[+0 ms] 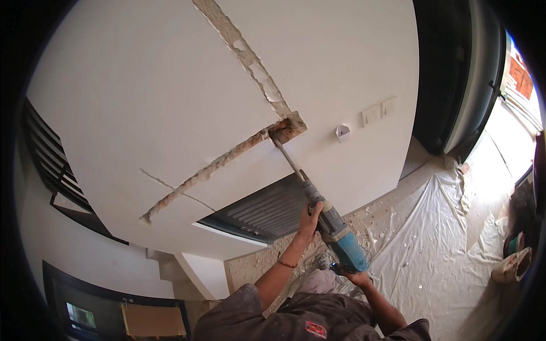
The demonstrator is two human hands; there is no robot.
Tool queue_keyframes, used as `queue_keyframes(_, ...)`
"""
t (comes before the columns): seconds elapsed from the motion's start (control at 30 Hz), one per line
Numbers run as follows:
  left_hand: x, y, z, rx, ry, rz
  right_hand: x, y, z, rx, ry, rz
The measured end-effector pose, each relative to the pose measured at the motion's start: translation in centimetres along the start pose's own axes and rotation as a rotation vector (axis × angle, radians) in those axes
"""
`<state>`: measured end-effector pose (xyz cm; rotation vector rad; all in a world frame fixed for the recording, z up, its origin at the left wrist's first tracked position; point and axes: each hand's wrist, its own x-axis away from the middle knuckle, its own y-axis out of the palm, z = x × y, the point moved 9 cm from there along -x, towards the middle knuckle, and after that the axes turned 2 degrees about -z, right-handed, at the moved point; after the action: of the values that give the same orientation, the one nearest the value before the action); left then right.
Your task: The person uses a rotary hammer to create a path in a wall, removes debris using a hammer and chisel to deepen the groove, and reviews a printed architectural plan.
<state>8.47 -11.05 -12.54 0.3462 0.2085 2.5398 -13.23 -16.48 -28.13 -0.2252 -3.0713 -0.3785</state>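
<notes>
A blue and grey rotary hammer (348, 250) is in both my hands, pointing up at the white wall (187, 102). My left hand (309, 220) wraps round its front part, just behind the chuck. At the rear, my right hand (357, 278) is closed on the handle, partly hidden by the tool's body. The long chisel bit (289, 156) reaches to the lower left edge of a rough rectangular recess (291, 129) with reddish-brown material inside. Two chased grooves meet there: an upper groove (244, 54) running up and a side groove (210, 169) running down to the left.
White switch plates (371, 116) and a small box (342, 133) sit right of the recess. Below is a dark louvred panel (256, 207). Rubble and crumpled plastic sheeting (421, 244) cover the floor. A bucket (512, 266) stands at right; a dark railing (57, 165) is at left.
</notes>
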Motion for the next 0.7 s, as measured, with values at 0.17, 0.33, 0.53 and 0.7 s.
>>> queue_keyframes(0.17,-0.5,-2.3,-1.3,-0.139,0.075,0.071,-2.7,1.7,2.6,0.101,-0.064,-0.043)
queue_keyframes(0.33,-0.7,-3.7,-1.4,-0.253,0.037,0.062,-1.7,3.0,0.3,0.133,-0.012,-0.049)
queue_keyframes(0.53,2.7,1.7,0.8,0.037,0.026,-0.029,5.0,0.3,-2.9,0.195,-0.027,0.015)
queue_keyframes(0.7,4.3,4.0,-0.2,0.248,-0.061,-0.053,8.2,-0.1,-12.6,0.303,-0.064,0.035)
